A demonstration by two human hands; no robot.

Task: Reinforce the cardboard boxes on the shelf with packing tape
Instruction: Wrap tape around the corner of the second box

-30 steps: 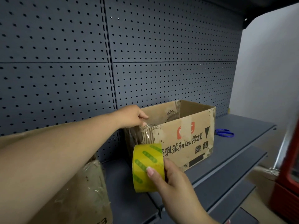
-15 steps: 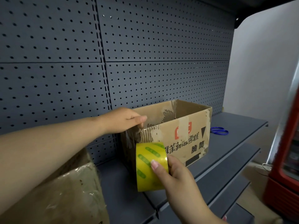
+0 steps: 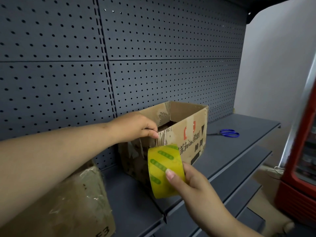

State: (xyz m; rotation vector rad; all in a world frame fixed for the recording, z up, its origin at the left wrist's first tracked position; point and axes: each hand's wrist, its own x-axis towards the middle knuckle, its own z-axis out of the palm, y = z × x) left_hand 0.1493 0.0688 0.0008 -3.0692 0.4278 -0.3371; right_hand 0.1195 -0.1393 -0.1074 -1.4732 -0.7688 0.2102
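Left hand (image 3: pixel 136 128) pinched on free tape end, now pressed at top corner of open brown cardboard box (image 3: pixel 184 134) on grey metal shelf (image 3: pixel 239 151); right hand (image 3: pixel 191 182) clasped on yellow-green packing tape roll (image 3: pixel 162 170), drawn lower than second ago; clear strip lengthened down corner edge, so reinforcing judged begun, cut not yet made

Two bare forearms, left hand (image 3: pixel 136 126), right hand (image 3: pixel 193 183), short unpainted nails.
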